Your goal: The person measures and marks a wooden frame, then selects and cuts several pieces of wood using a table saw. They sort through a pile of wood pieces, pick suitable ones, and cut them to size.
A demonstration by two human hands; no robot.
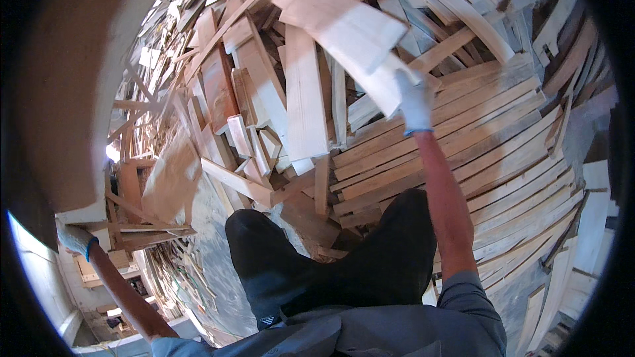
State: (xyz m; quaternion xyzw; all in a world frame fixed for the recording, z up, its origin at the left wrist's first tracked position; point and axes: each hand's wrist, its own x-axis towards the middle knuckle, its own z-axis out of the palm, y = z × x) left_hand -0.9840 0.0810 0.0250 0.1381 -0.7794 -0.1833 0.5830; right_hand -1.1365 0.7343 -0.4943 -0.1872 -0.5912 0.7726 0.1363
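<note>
Nearest to the camera, a broad brown slab (73, 86), too close and blurred to identify, fills the left side of the view. Along the bottom are the person's grey shirt (370, 334) and, beyond it, two bent knees in dark trousers (331, 228).

Low on the left, a box-like wooden shape (92, 270) sits near the left arm; whatever is in it is too small to make out.

From where I stand, the right hand (415, 102), in a white glove with a blue cuff, is stretched forward, its fingers closed around the near end of a pale board (337, 20). The board lies over the scrap ahead of the knees; its long axis runs slantwise, from the hand up and away to the left. Motion blurs the glove, and a second length may overlap the board.

The left hand (76, 238), gloved alike, is out to the side at the slab's lower end; I cannot tell whether its fingers grip anything.

Under and around the held board, a jumbled wood pile (254, 86) crowds the way, with a wide plank (305, 92) pointing towards the person. To the right, long strips (503, 185) lie side by side. Thin sticks (182, 274) litter the left, beside bare grey floor (235, 291).
</note>
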